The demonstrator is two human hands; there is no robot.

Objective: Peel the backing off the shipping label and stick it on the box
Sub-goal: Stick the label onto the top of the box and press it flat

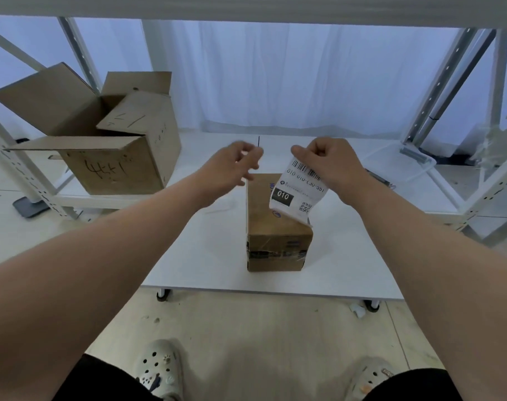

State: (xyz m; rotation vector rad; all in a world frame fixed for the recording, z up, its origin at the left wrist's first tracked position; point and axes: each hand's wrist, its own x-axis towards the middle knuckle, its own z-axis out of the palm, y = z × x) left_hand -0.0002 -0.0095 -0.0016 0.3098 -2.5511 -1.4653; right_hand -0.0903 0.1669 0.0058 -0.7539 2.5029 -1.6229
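My right hand [324, 163] pinches the label [300, 192] by its top edge. It dangles over the box [275, 227] mid-worktop [206, 256], and I can't tell if its lower corner touches the box. My left hand [234, 166] is apart and blurred, so I can't tell if it holds anything. Held one-handed, the label could curl, stick to itself or land crooked. An open carton [116, 146] sits beyond the far left corner and a clear tub [402, 163] far right; neither blocks me.
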